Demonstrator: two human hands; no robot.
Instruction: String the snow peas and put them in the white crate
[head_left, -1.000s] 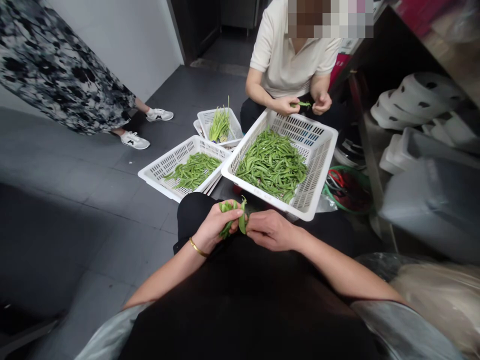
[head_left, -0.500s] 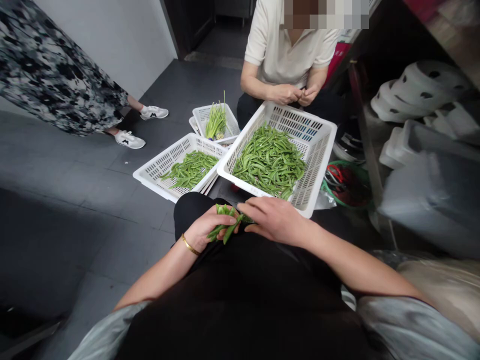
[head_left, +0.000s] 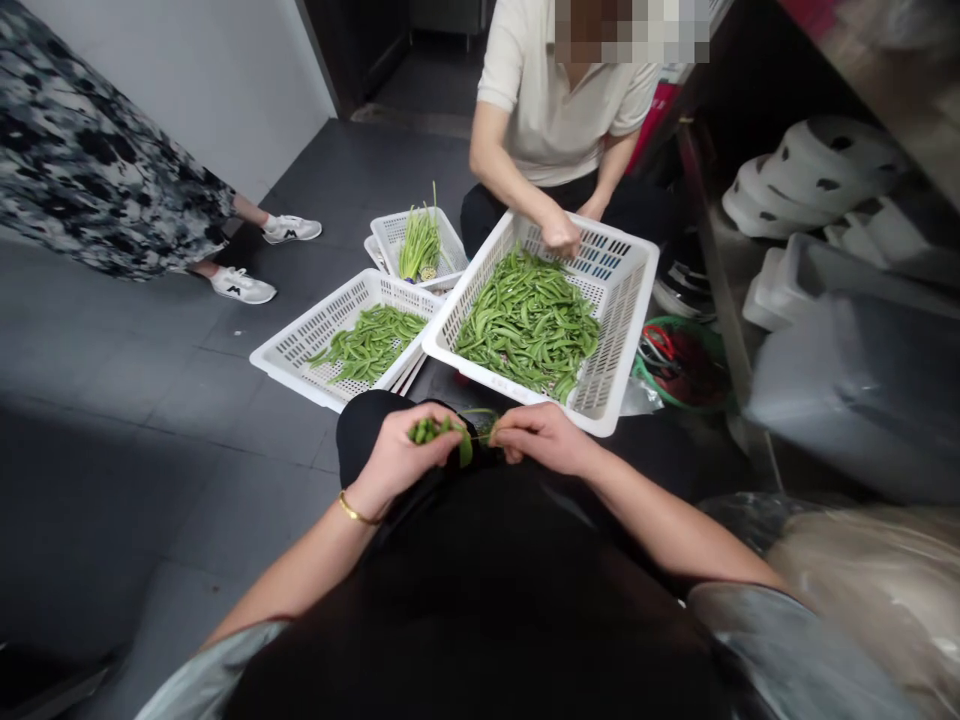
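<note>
My left hand (head_left: 415, 448) is closed around several green pea pods (head_left: 429, 430), with one pod sticking out past the thumb. Pinched in the fingertips of my right hand (head_left: 541, 436) is a thin green pod string (head_left: 482, 411), which arcs across the gap to the pods on the left. Both hands are over my lap, just in front of a large white basket (head_left: 637, 345) with a heap of pea pods (head_left: 529, 325). A smaller white basket (head_left: 289, 352) to its left holds a smaller pile of pods (head_left: 367, 343).
A co-worker sits opposite, one hand (head_left: 561, 235) over the large basket. Green stalks (head_left: 420, 245) lie in a small basket behind. At left stands a person in a patterned skirt (head_left: 97, 150). White tubs (head_left: 817, 175) and a green basket (head_left: 701, 395) are on the right.
My right hand has drawn away from the left, and a thin string now spans between them. The co-worker's hand has reached into the large basket. The view has shifted slightly.
</note>
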